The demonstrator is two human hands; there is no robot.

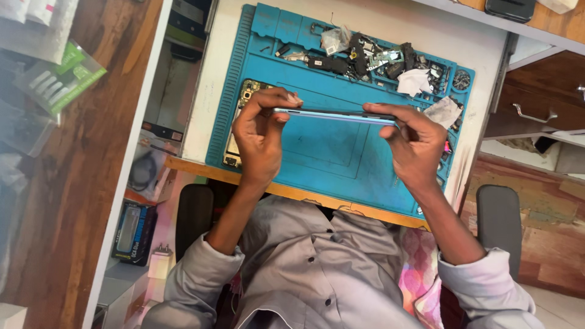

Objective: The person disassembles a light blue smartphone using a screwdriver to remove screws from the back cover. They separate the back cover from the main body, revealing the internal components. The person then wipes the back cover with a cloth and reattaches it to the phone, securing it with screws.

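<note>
Both hands hold a thin, flat phone panel edge-on above a blue repair mat. My left hand pinches the panel's left end between thumb and fingers. At the other end, my right hand grips it with the fingers curled over the top edge. Under my left hand an opened phone body lies on the mat's left side, partly hidden by the hand.
Several small phone parts, black pieces and crumpled white wipes lie along the mat's far edge. The mat rests on a white desk. Drawers with a metal handle stand at right. Packaged items sit at lower left.
</note>
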